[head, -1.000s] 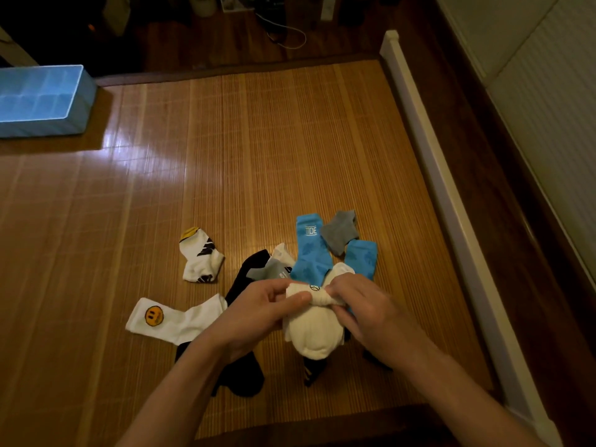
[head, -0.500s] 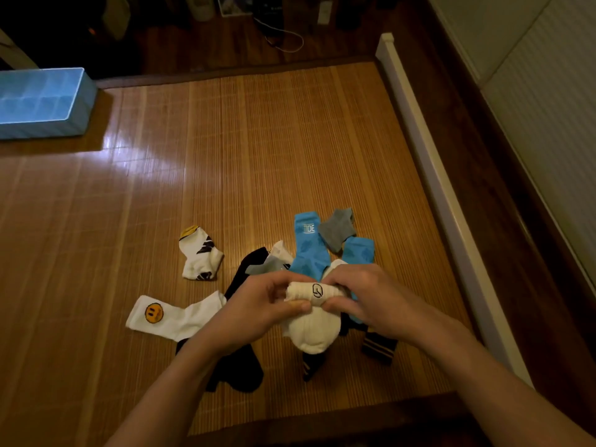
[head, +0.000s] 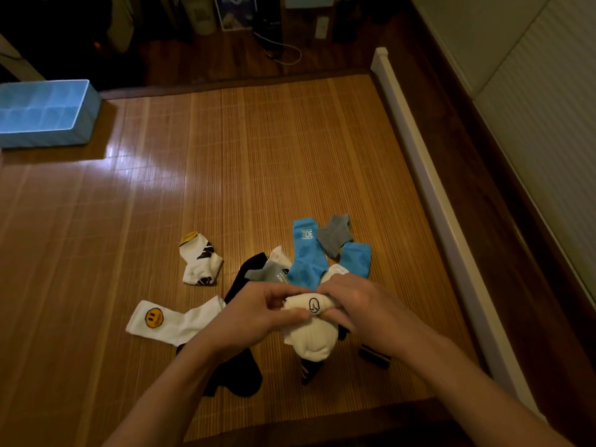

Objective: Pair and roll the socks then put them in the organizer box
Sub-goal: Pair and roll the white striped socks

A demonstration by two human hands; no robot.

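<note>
White knit, soft, light and springy: your left hand and right hand both pinch the cuff of the rolled white sock pair, towards the bamboo mat's near edge. Grip that fold firmly, or it will likely unroll. The blue organizer box sits beyond the far-left corner.

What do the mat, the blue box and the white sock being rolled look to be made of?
The mat: likely woven bamboo or reed; fine parallel strips, glossy glare. The box: pale blue, matte, with dividers; fabric or plastic, too dim to tell. The white sock: thick soft knit, probably cotton blend; matte, bulges roundly.
</note>
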